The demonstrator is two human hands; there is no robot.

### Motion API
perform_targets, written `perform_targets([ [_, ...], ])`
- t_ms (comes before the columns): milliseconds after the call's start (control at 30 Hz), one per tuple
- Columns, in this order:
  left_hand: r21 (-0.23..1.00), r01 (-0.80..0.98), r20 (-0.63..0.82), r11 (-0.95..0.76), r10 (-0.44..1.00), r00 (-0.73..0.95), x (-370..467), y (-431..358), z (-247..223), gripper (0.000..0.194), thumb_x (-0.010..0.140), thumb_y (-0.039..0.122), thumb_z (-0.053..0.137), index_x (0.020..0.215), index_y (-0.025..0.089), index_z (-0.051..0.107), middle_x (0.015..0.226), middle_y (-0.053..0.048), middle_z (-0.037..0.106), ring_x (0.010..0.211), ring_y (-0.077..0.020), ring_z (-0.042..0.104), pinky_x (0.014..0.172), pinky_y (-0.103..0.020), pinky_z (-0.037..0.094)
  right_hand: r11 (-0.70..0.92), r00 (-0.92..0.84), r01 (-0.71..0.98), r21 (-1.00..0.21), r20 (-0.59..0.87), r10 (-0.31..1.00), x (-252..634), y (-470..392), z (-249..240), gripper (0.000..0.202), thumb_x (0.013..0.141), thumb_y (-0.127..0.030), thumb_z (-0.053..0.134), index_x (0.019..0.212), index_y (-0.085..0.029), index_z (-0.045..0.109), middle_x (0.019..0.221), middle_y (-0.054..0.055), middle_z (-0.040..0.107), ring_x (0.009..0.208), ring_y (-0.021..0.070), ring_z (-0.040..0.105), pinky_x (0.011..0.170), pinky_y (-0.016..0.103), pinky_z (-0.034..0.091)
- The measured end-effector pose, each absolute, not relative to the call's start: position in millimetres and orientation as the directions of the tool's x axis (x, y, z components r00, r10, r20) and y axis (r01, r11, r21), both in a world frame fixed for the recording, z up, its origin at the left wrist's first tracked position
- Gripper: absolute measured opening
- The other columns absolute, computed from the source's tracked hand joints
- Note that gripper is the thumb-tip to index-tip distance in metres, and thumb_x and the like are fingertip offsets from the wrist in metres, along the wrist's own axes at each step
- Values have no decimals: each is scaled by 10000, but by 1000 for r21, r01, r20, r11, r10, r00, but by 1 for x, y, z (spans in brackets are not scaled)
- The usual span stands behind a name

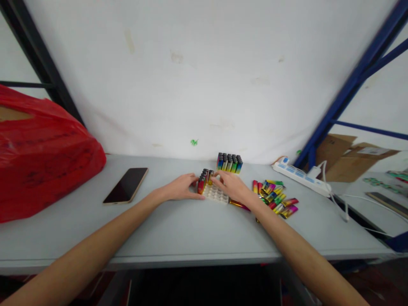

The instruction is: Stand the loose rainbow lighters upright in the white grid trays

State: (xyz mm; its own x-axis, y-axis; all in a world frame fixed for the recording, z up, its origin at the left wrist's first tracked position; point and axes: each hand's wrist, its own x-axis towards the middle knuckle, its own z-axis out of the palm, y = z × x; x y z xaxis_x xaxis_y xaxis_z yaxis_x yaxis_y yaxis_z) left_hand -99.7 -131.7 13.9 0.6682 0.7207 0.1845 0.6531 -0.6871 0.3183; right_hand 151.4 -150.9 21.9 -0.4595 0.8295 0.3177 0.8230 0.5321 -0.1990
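A pale tray with round slots (216,194) lies on the grey table, with several upright lighter-like tubes (201,183) along its left side. My left hand (183,187) rests at the tray's left edge, thumb and fingers apart around the outer tubes. My right hand (231,183) reaches over the tray from the right, its fingers closed at a dark-topped gold tube (211,175). Beneath and beside my right forearm lies a loose pile of shiny coloured tubes (276,196). A block of upright tubes with black tops (230,162) stands behind the tray.
A phone (126,185) lies left of my left hand. A red plastic bag (47,157) fills the far left. At the right are a white power strip (301,177) with cables, a blue metal frame (344,93) and a cardboard box (347,158).
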Motion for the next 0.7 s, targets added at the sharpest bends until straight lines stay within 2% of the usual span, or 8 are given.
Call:
perform_targets([
  [100, 315, 660, 198, -682, 728, 657, -100, -132, 14, 683, 727, 831, 670, 933, 179, 672, 914, -67, 635, 833, -266, 616, 752, -344, 472, 314, -273, 942, -121, 274, 922, 175, -157, 38, 403, 1098, -465, 368, 1139, -174, 645, 1065, 159, 746, 1014, 275, 704, 850, 340, 478],
  [233, 314, 671, 189, -672, 736, 650, -101, -131, 13, 679, 726, 837, 662, 914, 185, 648, 927, -67, 631, 838, -262, 617, 748, -341, 472, -52, 50, 999, 6, 180, 982, 212, -160, 51, 333, 1067, -357, 447, 1215, -129, 640, 1149, 231, 722, 1080, 345, 708, 853, 397, 507],
  [333, 312, 679, 179, -665, 743, 646, -101, -131, 13, 681, 730, 842, 654, 909, 185, 634, 924, -64, 627, 835, -261, 616, 746, -341, 472, -155, 154, 985, 74, 17, 988, 231, -160, 51, 334, 1011, -341, 555, 1208, -95, 664, 1208, 277, 691, 1111, 382, 701, 835, 411, 523],
  [433, 314, 669, 192, -674, 735, 650, -100, -132, 13, 688, 724, 849, 653, 915, 188, 640, 920, -62, 631, 837, -262, 615, 749, -343, 472, -118, 122, 990, 71, -51, 991, 233, -155, 44, 334, 977, -302, 598, 1233, -97, 658, 1214, 271, 687, 1102, 369, 705, 829, 397, 522],
  [567, 316, 678, 193, -664, 745, 639, -100, -133, 14, 682, 710, 847, 663, 898, 191, 640, 917, -62, 633, 829, -262, 611, 749, -347, 475, 42, -41, 999, -29, 18, 999, 222, -143, 30, 326, 974, -243, 579, 1265, -106, 626, 1162, 223, 705, 1074, 301, 695, 863, 349, 499],
  [700, 325, 687, 181, -650, 756, 629, -100, -133, 14, 689, 706, 852, 663, 901, 192, 627, 920, -65, 633, 829, -264, 613, 740, -347, 474, 230, -200, 956, -182, 169, 965, 209, -136, 23, 140, 984, -196, 532, 1005, -136, 657, 1087, 171, 685, 993, 232, 662, 886, 312, 473],
])
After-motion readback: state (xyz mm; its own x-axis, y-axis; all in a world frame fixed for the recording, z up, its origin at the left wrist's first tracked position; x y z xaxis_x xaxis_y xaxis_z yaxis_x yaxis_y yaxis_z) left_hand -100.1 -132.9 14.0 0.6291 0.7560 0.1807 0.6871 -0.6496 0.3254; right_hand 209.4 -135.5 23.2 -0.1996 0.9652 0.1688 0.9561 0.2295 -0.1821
